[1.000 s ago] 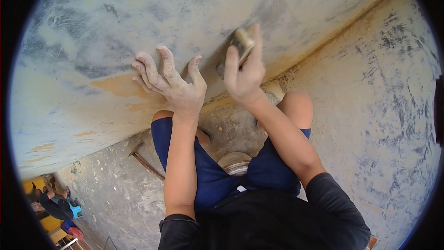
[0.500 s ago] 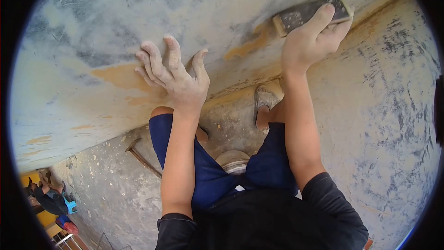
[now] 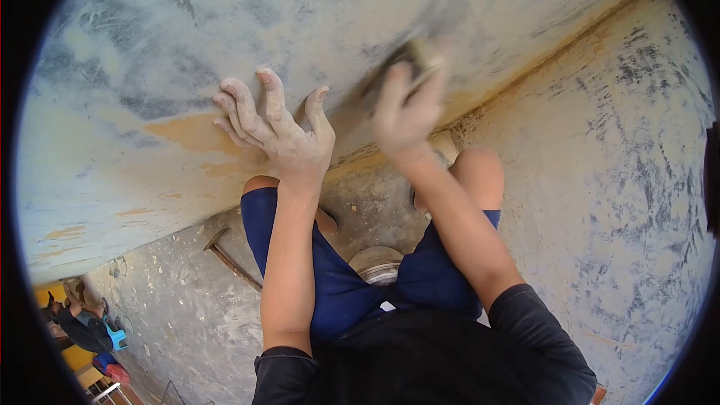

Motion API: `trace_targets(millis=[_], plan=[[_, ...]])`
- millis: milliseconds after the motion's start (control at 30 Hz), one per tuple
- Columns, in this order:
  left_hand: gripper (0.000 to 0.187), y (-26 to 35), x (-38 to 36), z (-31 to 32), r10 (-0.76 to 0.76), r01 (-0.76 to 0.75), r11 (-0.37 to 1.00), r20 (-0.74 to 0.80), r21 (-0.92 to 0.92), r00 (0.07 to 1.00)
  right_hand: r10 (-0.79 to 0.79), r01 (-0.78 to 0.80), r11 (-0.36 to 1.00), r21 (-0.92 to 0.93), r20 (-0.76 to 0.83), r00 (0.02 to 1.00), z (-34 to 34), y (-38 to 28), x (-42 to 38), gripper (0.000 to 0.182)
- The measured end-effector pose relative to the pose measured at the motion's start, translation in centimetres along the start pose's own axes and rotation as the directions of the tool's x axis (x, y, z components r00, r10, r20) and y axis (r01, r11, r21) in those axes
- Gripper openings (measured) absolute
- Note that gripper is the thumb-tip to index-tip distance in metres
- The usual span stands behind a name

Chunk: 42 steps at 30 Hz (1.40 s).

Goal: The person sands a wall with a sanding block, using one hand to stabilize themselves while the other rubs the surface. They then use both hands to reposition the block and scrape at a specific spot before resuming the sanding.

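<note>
My left hand (image 3: 281,131) rests against the patchy grey-white wall (image 3: 315,22), its dusty fingers spread and bent, with nothing in them. Dust covers the fingertips. To its right, my right hand (image 3: 409,109) is smeared by motion and grips a sanding block (image 3: 418,55) against the wall. The block is dark on top with pale sides, and it is blurred and tilted. An orange-brown patch (image 3: 187,129) shows on the wall just below my left fingers.
A second wall (image 3: 600,202) meets this one at a brown corner seam on the right. A long-handled tool with a flat head (image 3: 232,264) lies on the floor (image 3: 172,292). Between my legs is a round pale object (image 3: 379,264). Far left, another person (image 3: 84,328) is near a blue stool (image 3: 116,336).
My right hand has swept left and slightly down along the wall with the sanding block, nearer to my left hand. My left hand has barely moved.
</note>
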State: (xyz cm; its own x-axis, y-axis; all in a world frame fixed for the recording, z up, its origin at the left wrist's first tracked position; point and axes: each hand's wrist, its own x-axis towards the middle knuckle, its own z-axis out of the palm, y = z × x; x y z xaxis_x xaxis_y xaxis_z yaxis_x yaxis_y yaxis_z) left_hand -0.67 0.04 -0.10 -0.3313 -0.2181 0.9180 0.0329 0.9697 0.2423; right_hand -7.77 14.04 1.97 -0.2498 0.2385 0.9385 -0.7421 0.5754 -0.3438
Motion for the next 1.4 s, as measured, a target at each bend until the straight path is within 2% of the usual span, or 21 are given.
trace_targets(millis=[67,100,133,300,367,533,600,633,667,733,800,867,900,933,1033,1067,1133,1200,1267,1333,1400], plan=[[0.075,0.2,-0.1,-0.1,-0.010,0.010,1.000,0.019,0.029,1.000,0.216,-0.266,0.954,0.140,0.293,0.931,-1.1,-2.1,-2.2,0.053],[0.075,0.2,0.2,0.1,-0.009,0.008,1.000,0.009,0.029,1.000,0.081,-0.093,0.993,0.074,0.157,0.984,-0.6,-1.0,0.0,0.055],[0.075,0.0,0.3,0.0,-0.004,0.004,1.000,0.010,0.017,1.000,0.077,-0.091,0.992,0.083,0.160,0.984,-0.5,-1.0,0.9,0.055],[0.076,-0.1,0.1,0.1,0.006,-0.006,1.000,0.012,0.016,1.000,0.345,-0.366,0.914,0.173,0.143,0.928,-1.2,-0.7,3.1,0.060],[0.075,0.0,0.0,0.1,-0.002,0.002,1.000,0.001,0.020,1.000,0.177,-0.206,0.967,0.149,0.191,0.966,-0.4,-1.9,-2.0,0.041],[0.074,0.1,0.2,-0.2,-0.004,0.003,0.999,0.023,0.043,1.000,0.123,-0.131,0.982,0.138,0.065,0.990,-0.7,-1.1,3.9,0.057],[0.074,0.0,0.0,-0.3,-0.001,0.000,0.999,0.037,0.036,0.999,0.471,-0.461,0.787,0.410,0.084,0.878,-1.0,-1.4,5.9,0.046],[0.073,0.0,-0.1,-0.1,-0.004,0.003,1.000,0.022,0.026,1.000,0.368,-0.365,0.855,0.370,0.064,0.928,-0.5,0.0,4.1,0.060],[0.073,0.1,-0.1,0.0,-0.007,0.006,1.000,0.008,0.016,1.000,0.366,-0.361,0.855,0.371,0.061,0.929,-0.6,0.4,1.6,0.060],[0.073,0.1,-0.1,0.0,-0.006,0.006,1.000,0.013,0.019,1.000,0.154,-0.183,0.978,0.097,0.250,0.956,-1.0,-1.2,-1.8,0.046],[0.073,0.2,0.2,0.0,-0.006,0.006,1.000,0.007,0.021,1.000,0.156,-0.189,0.976,0.112,0.253,0.955,-0.9,-0.7,-0.4,0.039],[0.073,0.1,0.1,-0.3,0.001,-0.001,1.000,0.022,0.009,1.000,0.316,-0.332,0.909,0.253,0.106,0.943,-0.8,0.2,4.2,0.031],[0.073,0.1,-0.2,-0.4,-0.003,0.003,1.000,0.035,0.012,0.999,0.452,-0.439,0.797,0.416,0.073,0.889,-1.2,-0.9,6.4,0.053],[0.073,0.0,-0.3,-0.4,-0.001,0.000,1.000,0.032,0.011,0.999,0.459,-0.447,0.795,0.410,0.077,0.885,-1.2,-0.7,5.7,0.053],[0.073,0.1,0.1,0.1,0.003,-0.003,1.000,0.009,0.013,1.000,0.113,-0.114,0.987,0.118,0.011,0.994,-0.2,0.3,1.9,0.055],[0.073,0.1,0.0,0.0,-0.003,0.003,1.000,0.011,0.024,1.000,0.113,-0.113,0.987,0.117,0.006,0.994,-0.7,-0.1,0.1,0.055],[0.073,0.3,-0.2,-0.2,-0.002,0.002,1.000,0.020,0.019,1.000,0.223,-0.280,0.951,0.129,0.335,0.915,-1.7,-1.2,-1.1,0.058],[0.073,0.1,0.2,0.0,-0.007,0.007,0.999,0.014,0.032,1.000,0.160,-0.184,0.980,0.081,0.239,0.958,-1.0,-0.3,2.1,0.057],[0.072,0.3,0.2,-0.3,-0.008,0.008,1.000,0.024,0.006,1.000,0.429,-0.427,0.817,0.387,0.088,0.899,-1.3,-0.9,6.1,0.062],[0.072,0.1,0.0,-0.3,-0.005,0.005,1.000,0.019,0.007,1.000,0.453,-0.462,0.823,0.330,0.110,0.885,-1.5,-0.5,5.4,0.063],[0.072,0.1,0.2,0.1,0.003,-0.003,1.000,-0.002,0.005,1.000,0.077,-0.085,0.995,0.047,0.150,0.986,-0.9,0.1,0.6,0.062]])
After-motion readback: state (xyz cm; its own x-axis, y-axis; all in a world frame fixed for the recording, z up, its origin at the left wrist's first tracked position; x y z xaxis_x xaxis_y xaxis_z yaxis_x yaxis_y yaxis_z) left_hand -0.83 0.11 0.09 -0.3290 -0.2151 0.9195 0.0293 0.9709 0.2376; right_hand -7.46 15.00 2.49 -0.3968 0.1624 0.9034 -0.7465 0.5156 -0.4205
